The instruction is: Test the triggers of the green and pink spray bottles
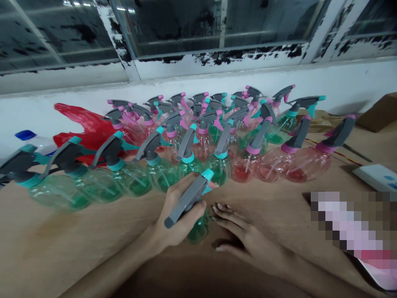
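My left hand (181,213) is wrapped round the neck of a green spray bottle (198,228) with a grey and teal trigger head. The bottle stands on the table, its nozzle pointing away to the upper right. Just right of it, my right hand (238,227) lies flat on the table with fingers stretched out, holding nothing. Beyond both hands runs a front row of spray bottles, green ones (133,180) with teal collars toward the left and pink ones (246,167) with pink collars toward the right. My left fingers partly hide the held bottle's neck.
Several more spray bottles (203,138) crowd behind the front row. A red plastic bag (89,128) and a blue-capped bottle (40,142) lie at the left. At the right are a cardboard box (380,111), a white box-like device (376,177) and a blurred-out object (356,231).
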{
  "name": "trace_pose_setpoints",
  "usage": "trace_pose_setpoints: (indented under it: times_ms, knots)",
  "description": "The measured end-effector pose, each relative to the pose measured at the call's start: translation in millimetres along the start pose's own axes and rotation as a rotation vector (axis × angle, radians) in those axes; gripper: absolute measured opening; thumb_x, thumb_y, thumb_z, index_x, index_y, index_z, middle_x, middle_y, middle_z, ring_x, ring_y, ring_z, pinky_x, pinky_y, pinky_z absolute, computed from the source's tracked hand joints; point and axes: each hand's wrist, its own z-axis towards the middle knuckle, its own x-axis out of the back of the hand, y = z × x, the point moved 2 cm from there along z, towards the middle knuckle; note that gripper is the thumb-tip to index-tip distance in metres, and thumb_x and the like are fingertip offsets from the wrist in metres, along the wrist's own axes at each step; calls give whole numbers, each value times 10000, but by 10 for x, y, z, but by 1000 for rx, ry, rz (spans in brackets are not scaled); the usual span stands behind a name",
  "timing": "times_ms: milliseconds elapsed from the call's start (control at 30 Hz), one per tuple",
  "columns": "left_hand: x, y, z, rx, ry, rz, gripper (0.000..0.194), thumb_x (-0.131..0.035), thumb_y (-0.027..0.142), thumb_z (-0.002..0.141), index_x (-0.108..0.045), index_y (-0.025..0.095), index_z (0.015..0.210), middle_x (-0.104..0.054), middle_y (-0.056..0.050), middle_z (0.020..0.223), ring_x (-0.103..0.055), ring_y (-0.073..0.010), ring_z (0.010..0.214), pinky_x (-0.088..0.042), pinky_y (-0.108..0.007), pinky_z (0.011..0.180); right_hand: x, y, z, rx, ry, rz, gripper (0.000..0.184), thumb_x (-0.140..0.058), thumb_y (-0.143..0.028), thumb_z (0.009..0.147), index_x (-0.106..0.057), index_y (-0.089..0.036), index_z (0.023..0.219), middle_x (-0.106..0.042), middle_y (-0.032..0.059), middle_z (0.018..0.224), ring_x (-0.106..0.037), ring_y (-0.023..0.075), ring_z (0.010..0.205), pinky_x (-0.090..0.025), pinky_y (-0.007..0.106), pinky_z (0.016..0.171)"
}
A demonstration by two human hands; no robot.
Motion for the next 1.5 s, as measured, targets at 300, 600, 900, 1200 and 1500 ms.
trace_pose_setpoints:
  times_ms: [300, 600, 900, 1200, 1500]
  knots:
    - [-50, -33, 6, 27, 14, -88, 387, -446, 82, 658, -635, 244, 954, -596, -24, 829, -590, -156, 703, -513, -284, 678, -15, 9, -4, 0, 18, 10, 586, -512, -473, 845, -381, -224, 1359, -409, 39, 1410, -311, 203, 1319, -281, 400, 1092]
    - [-46, -63, -21, 47, 23, -49, 341, -464, 92, 654, -633, 240, 910, -602, -20, 800, -572, -162, 663, -507, -297, 658, -2, 1, 5, -3, -8, 17, 592, -486, -489, 855, -373, -207, 1363, -387, 46, 1423, -289, 201, 1329, -269, 402, 1096]
    - [-52, -66, -17, 34, 39, -36, 351, -464, 104, 644, -651, 231, 912, -606, -19, 757, -577, -169, 653, -509, -309, 652, -6, 2, 1, -4, 13, 24, 586, -510, -476, 845, -384, -221, 1357, -413, 45, 1407, -314, 207, 1318, -287, 414, 1089]
    - [-26, -34, -1, -5, 30, -29, 302, -451, 92, 688, -621, 236, 892, -570, -9, 748, -564, -167, 668, -489, -307, 652, -13, 7, 0, -11, -9, 6, 579, -484, -491, 855, -390, -213, 1354, -395, 42, 1419, -293, 204, 1328, -279, 412, 1093]
    - [23, -14, 8, -18, -52, -47, 202, -439, 129, 700, -592, 209, 805, -575, -11, 739, -578, -172, 658, -478, -306, 623, -24, 15, -6, -10, -14, -8, 592, -456, -502, 866, -359, -210, 1372, -379, 29, 1429, -272, 188, 1337, -266, 388, 1099]
